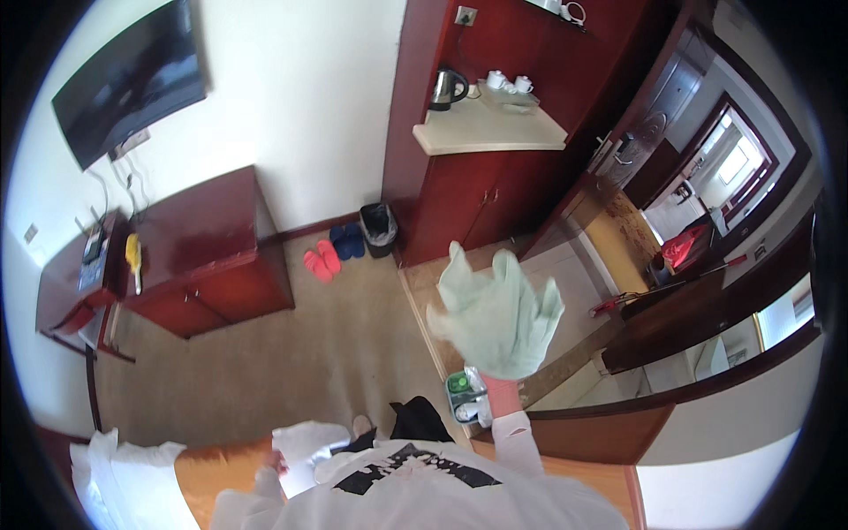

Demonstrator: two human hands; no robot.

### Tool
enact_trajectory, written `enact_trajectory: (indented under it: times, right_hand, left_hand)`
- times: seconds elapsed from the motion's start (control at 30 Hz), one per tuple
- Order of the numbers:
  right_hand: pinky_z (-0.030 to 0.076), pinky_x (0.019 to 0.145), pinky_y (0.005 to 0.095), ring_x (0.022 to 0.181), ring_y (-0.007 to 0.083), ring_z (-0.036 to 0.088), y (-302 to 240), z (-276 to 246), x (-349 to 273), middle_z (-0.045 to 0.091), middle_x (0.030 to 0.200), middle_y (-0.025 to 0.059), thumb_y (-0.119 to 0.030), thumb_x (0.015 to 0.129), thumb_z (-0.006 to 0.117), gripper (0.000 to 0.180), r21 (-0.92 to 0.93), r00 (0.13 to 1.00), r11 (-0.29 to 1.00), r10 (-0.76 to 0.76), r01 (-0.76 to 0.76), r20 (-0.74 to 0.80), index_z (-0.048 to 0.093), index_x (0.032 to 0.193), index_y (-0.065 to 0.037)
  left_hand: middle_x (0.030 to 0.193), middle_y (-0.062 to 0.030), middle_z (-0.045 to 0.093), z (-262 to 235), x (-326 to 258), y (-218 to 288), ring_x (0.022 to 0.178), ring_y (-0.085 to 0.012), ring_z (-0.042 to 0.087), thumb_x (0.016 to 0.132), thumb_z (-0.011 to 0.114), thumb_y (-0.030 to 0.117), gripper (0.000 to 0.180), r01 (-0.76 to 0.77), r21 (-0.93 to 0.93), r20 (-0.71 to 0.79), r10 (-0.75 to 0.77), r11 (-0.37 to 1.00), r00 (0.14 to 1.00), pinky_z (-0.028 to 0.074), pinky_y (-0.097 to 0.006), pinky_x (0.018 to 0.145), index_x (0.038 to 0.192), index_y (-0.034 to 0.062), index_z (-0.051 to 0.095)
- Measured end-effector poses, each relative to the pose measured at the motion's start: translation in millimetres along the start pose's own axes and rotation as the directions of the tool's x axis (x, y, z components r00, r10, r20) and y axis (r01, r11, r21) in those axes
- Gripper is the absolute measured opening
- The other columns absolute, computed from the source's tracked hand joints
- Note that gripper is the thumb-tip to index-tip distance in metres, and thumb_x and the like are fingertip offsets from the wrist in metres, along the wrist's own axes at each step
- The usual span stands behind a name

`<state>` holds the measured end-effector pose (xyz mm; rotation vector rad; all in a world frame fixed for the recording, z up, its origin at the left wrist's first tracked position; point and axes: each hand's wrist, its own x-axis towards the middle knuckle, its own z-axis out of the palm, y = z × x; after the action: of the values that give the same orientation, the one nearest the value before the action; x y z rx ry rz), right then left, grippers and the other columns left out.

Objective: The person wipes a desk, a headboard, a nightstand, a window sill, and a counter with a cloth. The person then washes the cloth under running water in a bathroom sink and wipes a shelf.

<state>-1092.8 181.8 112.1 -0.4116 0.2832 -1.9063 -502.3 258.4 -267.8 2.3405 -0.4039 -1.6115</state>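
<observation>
My right hand (499,314) is raised in front of me in a pale green rubber glove, fingers spread wide, with nothing in it. Just below its wrist, a small caddy (465,397) with a green-lidded container and white bottles stands on the floor. My left hand (274,461) is low by my chest, mostly hidden by my white sleeve. It touches a white cloth (309,440) at the edge of a bed with an orange runner (212,473). I cannot make out its grip.
A dark red desk (203,256) stands at the left wall under a wall screen (128,84). Pink slippers (321,262), blue slippers (347,240) and a black bin (379,228) sit by the wall. A cabinet counter (486,132) holds a kettle and cups. An open door (623,172) is at right.
</observation>
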Motion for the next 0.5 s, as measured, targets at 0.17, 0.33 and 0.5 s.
enact_trajectory:
  times: [0.17,0.33,0.5]
  right_hand:
    - [0.041,0.078,0.0392,0.091,0.0251,0.045,-18,-37,111,0.044,0.1,0.0066,-0.038,0.09,0.048,0.03,-0.192,0.998,0.98,-0.054,0.057,0.021,0.048,0.105,-0.012]
    - [0.047,0.073,0.0357,0.084,0.0214,0.051,-57,-72,252,0.051,0.092,0.0055,-0.025,0.087,0.055,0.018,-0.022,0.996,1.0,0.008,-0.006,0.091,0.053,0.098,-0.01]
    - [0.049,0.086,0.0341,0.104,0.0198,0.06,-82,-106,397,0.061,0.115,0.006,-0.008,0.079,0.069,0.04,-0.769,0.912,0.64,-0.307,-0.015,-0.273,0.059,0.118,-0.006]
  left_hand:
    - [0.079,-0.004,0.058,118,-95,320,0.057,-0.0167,0.057,0.088,0.053,0.016,0.02,-0.372,-0.548,0.107,0.504,0.749,0.857,0.047,-0.027,0.048,0.107,0.0091,0.053]
    - [0.082,-0.0036,0.061,243,-166,437,0.064,-0.0158,0.061,0.09,0.052,0.015,0.02,-0.488,-0.544,0.253,0.688,0.682,0.68,0.051,-0.029,0.056,0.108,0.0073,0.056]
    - [0.089,-0.0101,0.063,368,-190,461,0.072,-0.0239,0.066,0.087,0.051,0.009,0.019,-0.484,-0.449,0.305,0.638,0.751,0.707,0.056,-0.036,0.065,0.102,0.0007,0.059]
